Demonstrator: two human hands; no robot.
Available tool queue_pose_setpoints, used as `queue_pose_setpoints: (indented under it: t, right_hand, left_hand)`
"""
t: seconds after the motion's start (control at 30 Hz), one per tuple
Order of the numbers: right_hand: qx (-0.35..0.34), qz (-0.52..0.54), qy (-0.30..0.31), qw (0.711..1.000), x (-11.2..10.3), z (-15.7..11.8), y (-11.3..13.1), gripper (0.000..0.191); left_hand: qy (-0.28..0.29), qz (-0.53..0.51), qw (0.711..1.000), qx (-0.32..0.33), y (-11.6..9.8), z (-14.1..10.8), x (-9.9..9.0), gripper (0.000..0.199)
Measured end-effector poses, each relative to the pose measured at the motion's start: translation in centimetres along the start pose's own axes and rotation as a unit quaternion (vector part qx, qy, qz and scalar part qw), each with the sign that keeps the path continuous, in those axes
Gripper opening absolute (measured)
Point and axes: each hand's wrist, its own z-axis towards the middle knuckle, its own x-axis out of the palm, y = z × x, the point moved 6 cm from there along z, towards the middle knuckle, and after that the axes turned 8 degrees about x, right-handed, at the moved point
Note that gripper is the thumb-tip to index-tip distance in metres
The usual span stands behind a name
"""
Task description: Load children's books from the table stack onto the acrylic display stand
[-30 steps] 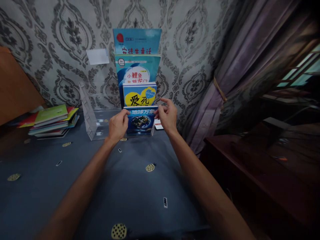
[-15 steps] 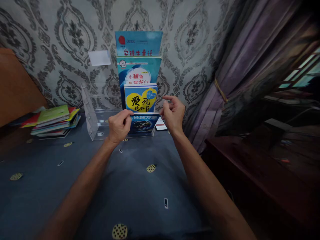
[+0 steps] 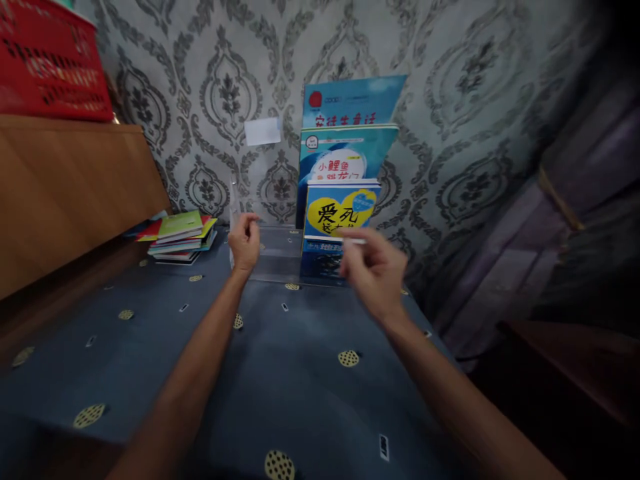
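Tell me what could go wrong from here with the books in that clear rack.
The right hand overlaps the dark blue front book in view; contact is unclear, but a brush could knock it askew.

The left hand is near the left side of the clear rack, so a bump might shift the rack and its books.

The tall back book rises highest, so it might tip if the rack were jolted.

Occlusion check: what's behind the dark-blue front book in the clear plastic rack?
Behind the dark-blue book: a blue book with a yellow heart, a teal book with a white circle, then a blue book with a red emblem. Their lower parts are covered.
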Motion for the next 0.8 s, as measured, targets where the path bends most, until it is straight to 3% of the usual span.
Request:
queue_pose_setpoints:
  t: [0.13,0.27,0.4,0.53,0.67,0.8]
  right_hand:
    - [-0.023,-0.029,0.186,0.982,7.3,-6.6,-1.2,0.025]
    - [0.041,-0.054,0.338,0.939,11.9,-11.8,-4.7,0.029]
    - [0.108,-0.084,0.386,0.912,12.6,-12.7,-6.5,0.030]
    - [0.124,-0.103,0.405,0.900,12.7,-12.3,-6.7,0.031]
    - [0.124,-0.113,0.425,0.889,13.0,-12.5,-6.7,0.032]
    - [0.123,-0.117,0.423,0.890,13.1,-12.6,-6.9,0.030]
  left_hand:
    - [-0.017,0.139,0.986,-0.092,5.9,0.6,-3.8,0.025]
    - [0.083,0.353,0.924,-0.119,10.2,2.2,-6.9,0.038]
    - [0.205,0.455,0.857,-0.128,14.1,3.6,-7.9,0.056]
    - [0.265,0.489,0.814,-0.168,17.1,4.4,-7.7,0.066]
    - [0.302,0.490,0.785,-0.229,19.1,4.6,-7.1,0.063]
    - [0.334,0.484,0.776,-0.229,20.0,4.6,-6.5,0.061]
